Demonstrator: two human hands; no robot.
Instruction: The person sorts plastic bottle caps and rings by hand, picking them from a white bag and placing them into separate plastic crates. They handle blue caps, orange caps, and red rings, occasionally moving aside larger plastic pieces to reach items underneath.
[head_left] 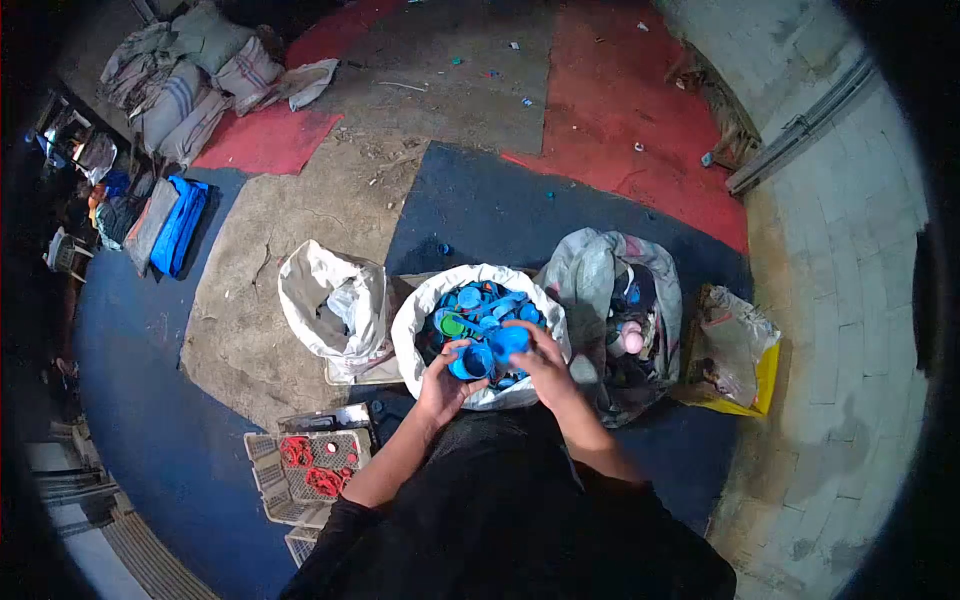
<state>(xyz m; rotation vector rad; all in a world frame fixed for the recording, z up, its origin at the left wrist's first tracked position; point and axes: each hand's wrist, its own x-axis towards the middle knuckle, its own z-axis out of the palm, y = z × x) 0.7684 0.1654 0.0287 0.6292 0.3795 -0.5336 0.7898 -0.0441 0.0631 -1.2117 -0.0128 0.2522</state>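
A white sack (408, 345) with a rolled rim stands open in front of me, filled with mostly blue plastic pieces and a green one (452, 325). Over its near part, my left hand (447, 385) has its fingers around a blue cup-like piece (473, 361). My right hand (545, 366) grips another blue piece (510, 343) just to the right. Both pieces are held close together above the sack's contents.
To the left stands a white sack (300, 290); to the right are a grey sack (578, 270) with mixed items and a yellow-edged bag (765, 380). A crate (265, 470) holds red pieces. A pale wall (840, 330) rises at right.
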